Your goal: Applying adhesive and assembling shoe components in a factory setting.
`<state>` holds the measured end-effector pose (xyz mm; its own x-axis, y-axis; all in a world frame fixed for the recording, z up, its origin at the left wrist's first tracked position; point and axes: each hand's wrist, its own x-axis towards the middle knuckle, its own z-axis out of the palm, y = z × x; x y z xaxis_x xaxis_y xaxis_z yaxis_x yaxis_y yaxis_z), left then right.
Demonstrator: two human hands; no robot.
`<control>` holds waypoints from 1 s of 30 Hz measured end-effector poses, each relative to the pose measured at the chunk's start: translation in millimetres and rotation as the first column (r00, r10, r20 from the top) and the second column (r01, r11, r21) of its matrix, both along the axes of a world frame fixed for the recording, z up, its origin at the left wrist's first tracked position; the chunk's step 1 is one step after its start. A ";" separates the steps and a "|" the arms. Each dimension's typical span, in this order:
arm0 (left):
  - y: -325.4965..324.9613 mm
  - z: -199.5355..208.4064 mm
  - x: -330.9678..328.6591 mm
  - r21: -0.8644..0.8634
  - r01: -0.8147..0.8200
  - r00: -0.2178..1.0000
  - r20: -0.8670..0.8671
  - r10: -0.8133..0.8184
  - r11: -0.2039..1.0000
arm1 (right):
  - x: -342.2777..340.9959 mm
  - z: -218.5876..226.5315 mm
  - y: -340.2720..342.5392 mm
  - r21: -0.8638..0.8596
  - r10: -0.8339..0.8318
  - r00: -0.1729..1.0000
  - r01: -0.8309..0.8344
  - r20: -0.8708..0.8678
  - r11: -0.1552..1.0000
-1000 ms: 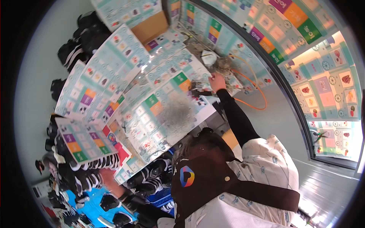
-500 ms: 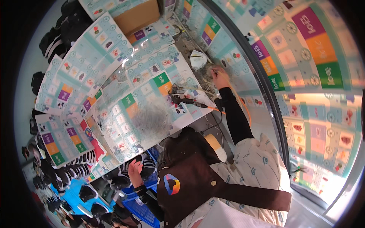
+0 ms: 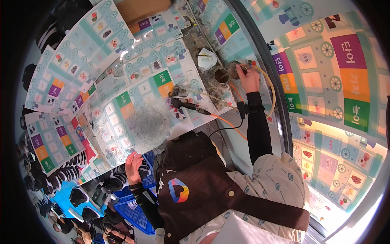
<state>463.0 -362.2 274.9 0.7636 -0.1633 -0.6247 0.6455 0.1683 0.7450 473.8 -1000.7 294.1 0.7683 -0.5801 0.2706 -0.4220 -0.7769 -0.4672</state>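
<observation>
A brown cardboard box (image 3: 142, 9) stands at the back, printed sheets (image 3: 91, 51) line the left side, and black-and-white shoes (image 3: 78, 197) sit near blue plastic baskets (image 3: 138, 215)

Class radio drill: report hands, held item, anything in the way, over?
Right hand holding round lid, beside open pot. Left hand open, empty. Possible snag: yellow hose looping close by.

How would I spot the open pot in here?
Find the table covered in printed sheets and look to its right end. Just left of the person's right hand is a small pot. Its open round mouth distinguishes it from the white item behind and the rounded piece in that hand.
</observation>
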 end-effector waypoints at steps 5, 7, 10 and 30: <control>-1.2 3.5 0.7 0.069 0.030 0.999 0.040 -0.033 0.997 | 11.9 10.3 11.2 -0.032 -0.003 0.989 0.007 0.149 0.999; 0.6 0.9 0.9 0.075 0.034 0.999 0.033 -0.037 0.997 | 11.0 10.2 14.8 -0.021 -0.019 0.992 0.022 0.124 1.000; 1.6 -6.5 -3.1 -0.017 0.033 0.998 0.059 -0.032 0.999 | 6.9 6.4 15.7 0.014 -0.059 0.994 0.058 0.091 0.998; -2.2 -21.8 -19.2 0.378 0.207 0.947 -0.310 -0.088 0.902 | -7.8 20.9 28.6 0.263 -0.230 0.941 0.163 0.249 0.951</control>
<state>443.8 -364.4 253.1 0.5347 0.0495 -0.8436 0.8298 -0.2192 0.5131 466.0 -972.1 314.9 0.5481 -0.7843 0.2907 -0.3847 -0.5450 -0.7450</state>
